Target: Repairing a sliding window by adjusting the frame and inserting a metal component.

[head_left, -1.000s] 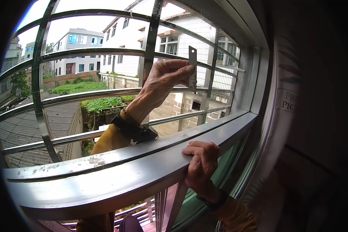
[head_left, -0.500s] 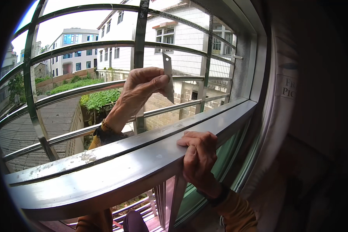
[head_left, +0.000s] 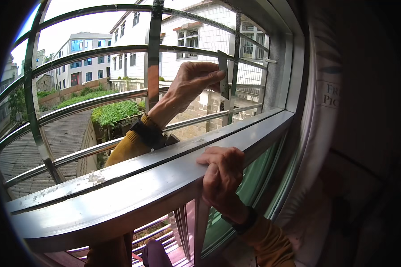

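My left hand (head_left: 191, 82) is closed, pinching a thin, flat metal strip (head_left: 223, 75) between thumb and fingers. It holds the strip near upright on the far side of the rail, seen against the steel grille (head_left: 154, 35); whether they touch I cannot tell. Beneath it runs a broad aluminium rail (head_left: 116, 200) with a dark groove along it and flaking marks. My right hand (head_left: 223, 175) grips the near edge of that rail, fingertips on its top face and thumb folded beside them.
Pink-lit and green glass panes (head_left: 254, 187) lie below the rail. A pale printed curtain (head_left: 318, 124) hangs at the right beside the window jamb (head_left: 292, 71). Outside are a corrugated roof (head_left: 58, 138), leafy plants (head_left: 113, 111) and white buildings (head_left: 191, 26).
The view has shifted. My left hand dipped leftward with the metal strip, then rose and moved right again over the last half second. My right hand stays on the rail.
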Demonstrator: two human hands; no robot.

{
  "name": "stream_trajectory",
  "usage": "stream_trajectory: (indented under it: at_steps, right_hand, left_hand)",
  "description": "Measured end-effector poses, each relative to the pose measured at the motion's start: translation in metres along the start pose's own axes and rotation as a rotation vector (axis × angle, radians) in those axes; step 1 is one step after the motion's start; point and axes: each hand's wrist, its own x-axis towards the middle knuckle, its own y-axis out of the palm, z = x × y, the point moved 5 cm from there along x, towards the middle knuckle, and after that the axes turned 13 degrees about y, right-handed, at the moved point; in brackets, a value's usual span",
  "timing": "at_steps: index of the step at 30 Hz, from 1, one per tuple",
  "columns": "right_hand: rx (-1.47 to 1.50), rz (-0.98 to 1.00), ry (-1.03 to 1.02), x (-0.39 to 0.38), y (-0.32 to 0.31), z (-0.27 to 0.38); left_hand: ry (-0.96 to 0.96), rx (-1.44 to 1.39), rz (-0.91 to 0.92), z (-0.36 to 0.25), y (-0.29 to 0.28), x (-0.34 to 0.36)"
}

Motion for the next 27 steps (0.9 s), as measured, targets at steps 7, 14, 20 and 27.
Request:
stream_trajectory:
  at_steps: [7, 14, 20, 27]
  right_hand:
    - [0.008, 0.036, -0.01, 0.001, 0.0, -0.001]
    - [0.001, 0.001, 0.026, -0.002, -0.003, -0.007]
    - [0.056, 0.026, 0.015, 0.001, -0.003, -0.002]
    - [0.033, -0.005, -0.012, 0.001, -0.002, -0.005]
  left_hand:
    - [-0.04, -0.144, 0.007, 0.001, -0.024, -0.04]
    - [0.028, -0.011, -0.04, -0.032, -0.012, -0.052]
    - [0.079, 0.167, 0.029, -0.024, -0.01, -0.055]
    - [0.283, 0.118, -0.167, -0.024, 0.0, -0.026]
